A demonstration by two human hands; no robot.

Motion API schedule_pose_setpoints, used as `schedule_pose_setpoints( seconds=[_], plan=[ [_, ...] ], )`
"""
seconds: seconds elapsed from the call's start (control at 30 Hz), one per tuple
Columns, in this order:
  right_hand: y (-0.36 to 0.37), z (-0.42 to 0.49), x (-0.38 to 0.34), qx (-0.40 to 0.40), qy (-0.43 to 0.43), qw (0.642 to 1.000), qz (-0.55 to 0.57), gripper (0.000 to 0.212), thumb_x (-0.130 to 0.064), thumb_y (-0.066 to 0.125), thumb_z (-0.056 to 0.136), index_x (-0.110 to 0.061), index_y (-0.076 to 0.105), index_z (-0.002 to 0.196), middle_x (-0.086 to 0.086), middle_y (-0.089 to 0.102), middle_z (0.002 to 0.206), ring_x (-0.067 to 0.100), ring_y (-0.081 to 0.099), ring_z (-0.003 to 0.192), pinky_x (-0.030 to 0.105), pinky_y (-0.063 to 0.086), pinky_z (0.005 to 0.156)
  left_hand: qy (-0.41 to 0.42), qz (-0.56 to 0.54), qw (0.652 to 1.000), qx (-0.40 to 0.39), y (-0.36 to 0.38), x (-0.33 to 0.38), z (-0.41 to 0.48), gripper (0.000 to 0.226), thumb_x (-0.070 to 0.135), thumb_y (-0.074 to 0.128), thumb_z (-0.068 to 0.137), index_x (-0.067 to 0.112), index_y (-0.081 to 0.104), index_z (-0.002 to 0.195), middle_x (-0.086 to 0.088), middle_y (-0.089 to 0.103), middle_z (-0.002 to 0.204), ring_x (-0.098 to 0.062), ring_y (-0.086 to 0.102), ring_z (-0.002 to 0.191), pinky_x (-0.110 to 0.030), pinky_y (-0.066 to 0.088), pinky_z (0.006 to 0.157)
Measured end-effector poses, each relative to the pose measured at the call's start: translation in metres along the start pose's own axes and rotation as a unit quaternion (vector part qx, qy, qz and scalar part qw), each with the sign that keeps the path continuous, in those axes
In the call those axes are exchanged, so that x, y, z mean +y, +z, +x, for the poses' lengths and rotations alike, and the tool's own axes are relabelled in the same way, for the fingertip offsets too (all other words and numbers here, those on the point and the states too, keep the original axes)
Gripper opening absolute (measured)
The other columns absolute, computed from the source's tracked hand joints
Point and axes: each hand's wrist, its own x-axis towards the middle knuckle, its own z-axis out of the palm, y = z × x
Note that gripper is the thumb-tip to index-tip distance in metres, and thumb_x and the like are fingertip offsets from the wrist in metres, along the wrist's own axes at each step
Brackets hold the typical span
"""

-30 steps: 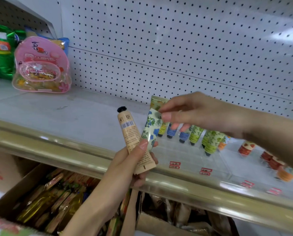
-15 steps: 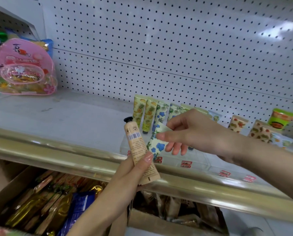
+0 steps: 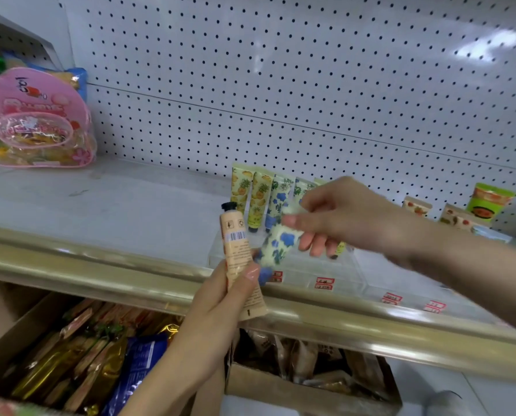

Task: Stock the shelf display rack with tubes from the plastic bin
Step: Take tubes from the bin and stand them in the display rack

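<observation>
My left hand (image 3: 220, 298) grips a beige tube (image 3: 240, 259) with a black cap and a barcode, held upright in front of the shelf edge. My right hand (image 3: 340, 217) pinches a cream tube with blue flowers (image 3: 279, 244) by its flat end, cap pointing down-left beside the beige tube. Behind them a clear display rack (image 3: 310, 271) with red price tags stands on the shelf. Pineapple-print tubes (image 3: 250, 193) and a blue-flower tube (image 3: 280, 193) stand in its back row. The plastic bin is out of view.
A white pegboard (image 3: 280, 85) backs the shelf. A pink snack bag (image 3: 37, 121) sits at the far left. Strawberry-print tubes (image 3: 417, 207) and a green tube (image 3: 488, 202) stand at the right. Below the gold shelf rail (image 3: 100, 271), cardboard boxes (image 3: 280, 391) hold packaged snacks.
My right hand has drawn the blue-flower tube away from the beige one, tilting it cap-down. The view has shifted right, showing more of the rack.
</observation>
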Motion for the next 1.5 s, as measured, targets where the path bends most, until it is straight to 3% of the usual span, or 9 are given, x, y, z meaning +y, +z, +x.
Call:
schedule_pose_setpoints(
  seconds=[0.17, 0.33, 0.53, 0.67, 0.83, 0.97, 1.13, 1.33, 1.5],
  plan=[
    [-0.041, 0.019, 0.002, 0.056, -0.062, 0.983, -0.162, 0.027, -0.037, 0.068, 0.081, -0.011, 0.070, 0.076, -0.004, 0.064, 0.058, 0.005, 0.055, 0.054, 0.020, 0.043, 0.055, 0.031, 0.003, 0.998, 0.050, -0.011, -0.001, 0.003, 0.042, 0.046, 0.049, 0.072, 0.031, 0.064, 0.108, 0.017, 0.070, 0.093, -0.001, 0.066, 0.086, -0.012, 0.050, 0.071],
    [-0.043, 0.043, 0.017, 0.106, -0.084, 0.944, -0.300, 0.030, -0.038, 0.065, 0.086, -0.009, 0.068, 0.079, 0.012, 0.067, 0.081, 0.026, 0.059, 0.075, 0.028, 0.038, 0.058, 0.014, -0.021, 0.999, 0.035, -0.014, 0.001, 0.005, 0.024, 0.015, 0.049, 0.091, 0.021, 0.061, 0.110, -0.001, 0.069, 0.074, -0.013, 0.057, 0.053, -0.019, 0.049, 0.048],
    [-0.032, 0.061, 0.028, 0.121, -0.091, 0.913, -0.378, 0.043, -0.037, 0.061, 0.088, -0.002, 0.052, 0.066, 0.015, 0.051, 0.063, 0.023, 0.038, 0.055, 0.029, 0.029, 0.051, 0.010, -0.037, 0.998, 0.041, -0.017, -0.002, 0.008, 0.044, 0.047, 0.051, 0.076, 0.014, 0.066, 0.102, -0.007, 0.050, 0.068, -0.008, 0.033, 0.044, -0.016, 0.030, 0.042],
    [-0.027, 0.064, 0.032, 0.106, -0.075, 0.922, -0.365, 0.049, -0.035, 0.062, 0.088, -0.011, 0.033, 0.057, 0.006, 0.031, 0.056, 0.019, 0.025, 0.052, 0.029, 0.025, 0.051, -0.010, -0.110, 0.993, 0.044, -0.018, 0.002, 0.009, 0.044, 0.045, 0.043, 0.081, 0.020, 0.068, 0.107, -0.003, 0.052, 0.065, -0.008, 0.028, 0.044, -0.020, 0.020, 0.040],
    [-0.025, 0.066, 0.038, 0.101, -0.062, 0.921, -0.370, 0.051, -0.034, 0.063, 0.087, -0.013, 0.028, 0.055, 0.004, 0.027, 0.053, 0.018, 0.023, 0.051, 0.028, 0.025, 0.051, -0.028, -0.108, 0.993, 0.023, -0.021, 0.004, 0.010, 0.036, 0.036, 0.055, 0.075, 0.013, 0.064, 0.101, -0.004, 0.062, 0.071, -0.011, 0.048, 0.050, -0.021, 0.040, 0.044],
    [-0.027, 0.067, 0.039, 0.102, -0.045, 0.926, -0.361, 0.045, -0.037, 0.064, 0.086, -0.012, 0.040, 0.058, 0.003, 0.037, 0.054, 0.017, 0.031, 0.050, 0.026, 0.028, 0.051, -0.034, -0.107, 0.994, -0.006, -0.020, 0.005, 0.009, 0.035, 0.029, 0.061, 0.074, 0.009, 0.058, 0.103, -0.009, 0.072, 0.084, -0.021, 0.066, 0.063, -0.027, 0.052, 0.053],
    [-0.029, 0.067, 0.039, 0.112, -0.047, 0.928, -0.353, 0.028, -0.039, 0.068, 0.083, -0.011, 0.065, 0.085, 0.001, 0.059, 0.073, 0.015, 0.051, 0.067, 0.026, 0.036, 0.058, -0.029, -0.102, 0.994, -0.011, -0.016, 0.005, 0.007, 0.036, 0.025, 0.062, 0.073, 0.008, 0.057, 0.104, -0.008, 0.074, 0.094, -0.023, 0.072, 0.086, -0.034, 0.060, 0.066],
    [-0.038, 0.057, 0.030, 0.138, -0.068, 0.928, -0.338, 0.025, -0.037, 0.067, 0.084, -0.014, 0.067, 0.094, -0.001, 0.057, 0.077, 0.006, 0.049, 0.063, 0.018, 0.035, 0.054, -0.007, -0.050, 0.999, 0.014, -0.015, 0.008, 0.007, 0.036, 0.036, 0.071, 0.061, 0.015, 0.067, 0.090, -0.002, 0.070, 0.083, -0.015, 0.065, 0.075, -0.027, 0.051, 0.067],
    [-0.036, 0.006, 0.016, 0.104, -0.106, 0.977, -0.152, 0.016, -0.036, 0.070, 0.079, -0.022, 0.070, 0.088, -0.008, 0.057, 0.067, 0.002, 0.048, 0.055, 0.016, 0.039, 0.054, -0.020, -0.058, 0.998, 0.008, -0.006, 0.014, 0.005, 0.036, 0.022, 0.071, 0.061, 0.014, 0.064, 0.095, -0.003, 0.074, 0.091, -0.016, 0.071, 0.080, -0.017, 0.052, 0.063]
  ],
)
